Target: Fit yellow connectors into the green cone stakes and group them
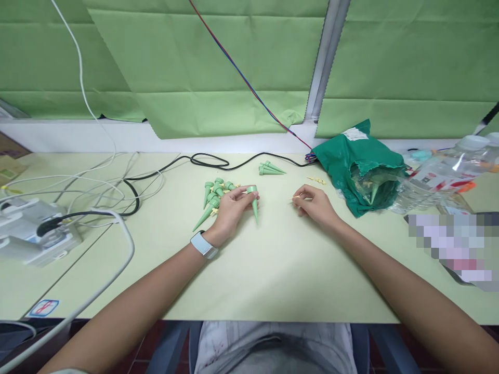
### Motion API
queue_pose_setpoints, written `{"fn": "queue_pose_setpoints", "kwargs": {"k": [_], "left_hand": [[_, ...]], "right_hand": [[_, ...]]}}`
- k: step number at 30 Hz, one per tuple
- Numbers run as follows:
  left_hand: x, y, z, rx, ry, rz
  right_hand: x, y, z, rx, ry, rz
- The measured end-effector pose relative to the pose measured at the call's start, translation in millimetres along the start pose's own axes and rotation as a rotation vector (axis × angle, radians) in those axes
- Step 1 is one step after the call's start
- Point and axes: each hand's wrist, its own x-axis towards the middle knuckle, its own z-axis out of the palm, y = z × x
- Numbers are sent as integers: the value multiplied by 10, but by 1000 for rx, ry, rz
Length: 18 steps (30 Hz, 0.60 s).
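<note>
My left hand (pixel 236 205) is closed on a green spike (pixel 253 203), whose cap is up and whose tip points down toward me. My right hand (pixel 312 204) pinches a small pale yellow piece (pixel 294 198), to the right of the spike and apart from it. Just left of my left hand lies a pile of green spikes (pixel 208 209) with small yellow pieces among them. Farther back are a few more green spikes (pixel 272 168), lying on their sides. Small yellow pieces (pixel 316 180) lie beyond my right hand.
An open green bag (pixel 360 156) with a spike inside stands at the back right, beside clear plastic bottles (pixel 440 169). A blurred flat object (pixel 456 249) lies at the right. White adapters (pixel 42 234) and cables crowd the left, and a black cable (pixel 249 158) runs along the back.
</note>
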Motion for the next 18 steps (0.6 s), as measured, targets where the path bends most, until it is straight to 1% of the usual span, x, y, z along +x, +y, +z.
{"fn": "queue_pose_setpoints", "kwargs": {"k": [2, 3, 6, 9, 10, 14, 18], "left_hand": [[31, -23, -32, -4, -11, -2], [34, -39, -34, -4, -24, -7], [16, -78, -9, 10, -66, -25], [-8, -79, 12, 46, -93, -40], [-12, -74, 12, 57, -100, -44], [-15, -73, -6, 49, -131, -24], [-19, -99, -15, 22, -133, -13]], "right_hand": [[89, 70, -143, -250, 95, -76], [128, 98, -215, -340, 132, -103], [214, 156, -422, -472, 214, -122], [258, 190, -585, -560, 290, -73], [265, 197, -622, -596, 286, -45], [251, 194, -672, -751, 157, 52], [198, 142, -673, -932, 161, 75]]}}
